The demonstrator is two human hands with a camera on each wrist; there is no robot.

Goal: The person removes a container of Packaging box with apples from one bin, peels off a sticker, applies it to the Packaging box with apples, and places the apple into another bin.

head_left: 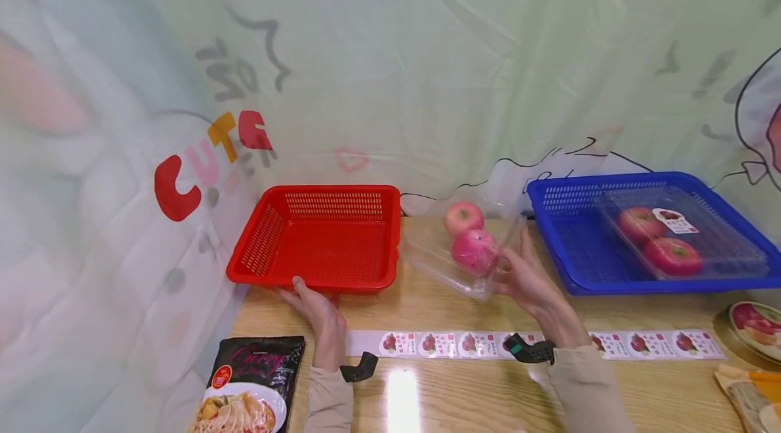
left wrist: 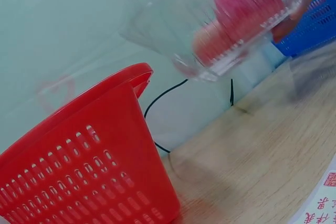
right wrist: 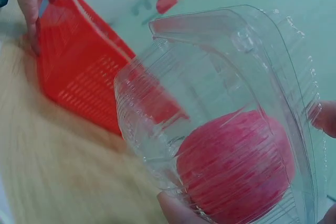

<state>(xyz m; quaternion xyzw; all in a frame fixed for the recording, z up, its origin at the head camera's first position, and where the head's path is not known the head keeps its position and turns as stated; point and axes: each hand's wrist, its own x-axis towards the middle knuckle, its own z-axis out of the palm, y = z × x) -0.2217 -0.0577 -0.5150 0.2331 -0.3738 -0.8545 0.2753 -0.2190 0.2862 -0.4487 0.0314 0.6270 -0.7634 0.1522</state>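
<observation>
My left hand (head_left: pixel 318 311) grips the front rim of a red plastic basket (head_left: pixel 317 284), thumb over the edge; nothing lies inside it. My right hand (head_left: pixel 526 280) holds a clear plastic clamshell box (head_left: pixel 433 267) by its right side, raised above the table and tilted. Two apples, a pale red one (head_left: pixel 464 217) and a pinker one (head_left: pixel 476 251), sit in that box. The right wrist view shows the pink apple (right wrist: pixel 236 166) close up through the ribbed plastic, with fingers on both sides of the box. Whether its lid is closed I cannot tell.
A blue basket (head_left: pixel 567 277) at the right holds another clear box with two apples (head_left: pixel 672 257) and a label. A strip of apple stickers (head_left: pixel 470 345) crosses the wooden table. A black food packet (head_left: pixel 250 379) lies front left; a round tub (head_left: pixel 759 328) and orange packet (head_left: pixel 756 392) lie far right.
</observation>
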